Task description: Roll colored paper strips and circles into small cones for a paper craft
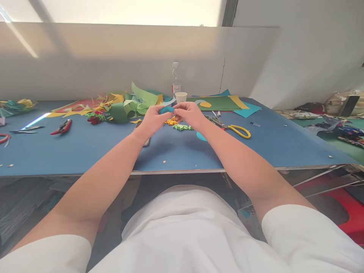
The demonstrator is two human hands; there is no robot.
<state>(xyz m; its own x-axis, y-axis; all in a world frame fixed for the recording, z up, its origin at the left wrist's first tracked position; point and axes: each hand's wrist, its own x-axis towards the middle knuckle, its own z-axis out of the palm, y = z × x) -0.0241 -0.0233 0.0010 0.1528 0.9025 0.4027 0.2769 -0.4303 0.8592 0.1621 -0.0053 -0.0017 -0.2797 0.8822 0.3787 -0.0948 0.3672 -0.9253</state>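
Curved blue paper piece (166, 109) up above blue tabletop (113, 151), between both hands. Left hand (151, 119) closed on its left side; right hand (190, 113) pinched at its right edge. Paper looks very light, thin, bendy, not slippery; could crease or rip if squeezed hard. Best hold: soft pinch at edges. Frilly light-green paper strip (182, 127) lies near, on tabletop.

Held paper (166, 110) blue; tabletop (176, 155) blue; scissors (231, 127) yellow-handled; pliers (63, 127) red; fringed strip (183, 127) light green; shirt (193, 227) plain white; bottle label (176, 88) red-and-white.
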